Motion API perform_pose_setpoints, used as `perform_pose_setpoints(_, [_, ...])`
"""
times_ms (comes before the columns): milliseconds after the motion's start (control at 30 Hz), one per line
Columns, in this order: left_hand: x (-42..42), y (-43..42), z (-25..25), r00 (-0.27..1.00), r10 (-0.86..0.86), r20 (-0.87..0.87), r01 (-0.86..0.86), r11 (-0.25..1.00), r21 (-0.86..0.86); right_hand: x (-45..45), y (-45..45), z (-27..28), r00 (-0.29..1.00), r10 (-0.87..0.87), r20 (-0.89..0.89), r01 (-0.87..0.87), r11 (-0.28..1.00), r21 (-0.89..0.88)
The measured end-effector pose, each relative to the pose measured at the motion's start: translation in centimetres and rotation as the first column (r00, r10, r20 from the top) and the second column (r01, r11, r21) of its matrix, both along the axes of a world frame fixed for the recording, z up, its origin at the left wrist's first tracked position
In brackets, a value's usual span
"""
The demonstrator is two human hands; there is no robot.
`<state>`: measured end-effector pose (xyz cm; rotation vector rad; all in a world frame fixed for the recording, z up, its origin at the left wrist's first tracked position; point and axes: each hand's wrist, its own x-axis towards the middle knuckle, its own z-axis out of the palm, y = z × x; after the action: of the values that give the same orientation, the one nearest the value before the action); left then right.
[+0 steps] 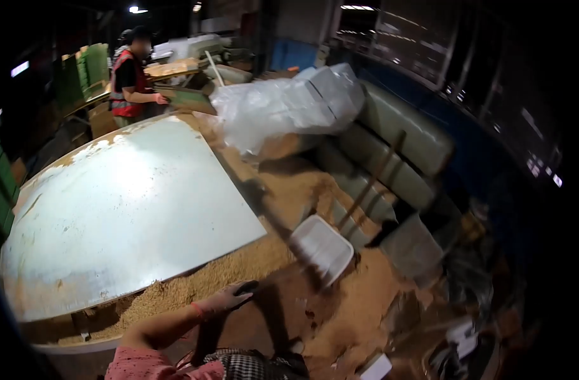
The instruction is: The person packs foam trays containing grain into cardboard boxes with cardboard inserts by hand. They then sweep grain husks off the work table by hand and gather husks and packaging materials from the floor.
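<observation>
My left hand [229, 297], in a light glove with dark patches at the fingers, reaches out past the sawdust-covered edge of a large white panel [137, 196]. Motion smears its fingers, so its grip is unclear. A blurred pale streak runs from near this hand toward a white, tray-like pan [324, 248] with a raised rim. Whether the hand is joined to the pan cannot be made out. Loose sawdust [213, 278] lies along the panel's near edge. My right hand is out of sight.
A long wooden pole [375, 180] leans behind the pan. Plastic-wrapped bundles [283, 104] and greenish padded blocks [403, 126] are piled beyond. A person in a red vest [128, 82] holds a board [188, 98] at the far left. Scraps and sawdust cover the floor [353, 304].
</observation>
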<state>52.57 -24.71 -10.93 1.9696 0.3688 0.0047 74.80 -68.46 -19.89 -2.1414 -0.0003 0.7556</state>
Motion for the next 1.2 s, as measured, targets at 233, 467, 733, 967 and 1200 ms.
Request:
perform_pose_setpoints(233, [11.1, 6.3, 2.6, 0.921, 0.347, 0.176, -0.332, 0.937, -0.109, 37.3, 14.9, 17.1, 0.630, 0.518, 0.578, -0.472, 0.847, -0.245])
perform_pose_setpoints(467, [21.6, 18.0, 3.0, 0.761, 0.585, 0.280, -0.549, 0.811, -0.203, 60.4, 45.8, 31.2, 0.202, 0.531, 0.823, -0.441, 0.799, -0.408])
perform_pose_setpoints(733, [39.8, 28.9, 13.2, 0.736, 0.318, 0.597, -0.561, 0.780, 0.276, 71.1, 69.1, 35.8, 0.277, 0.266, 0.923, -0.199, 0.956, -0.216])
perform_pose_setpoints(967, [59.3, 34.5, 23.5, 0.562, 0.353, 0.748, -0.783, 0.519, 0.344, 72.8, 62.9, 36.1, 0.585, -0.227, 0.779, -0.303, 0.829, 0.469])
perform_pose_setpoints(1200, [59.4, 30.7, 14.8, 0.759, 0.246, 0.603, -0.627, 0.526, 0.574, 70.9, 53.1, 35.2, 0.822, 0.132, 0.554, -0.526, 0.546, 0.651])
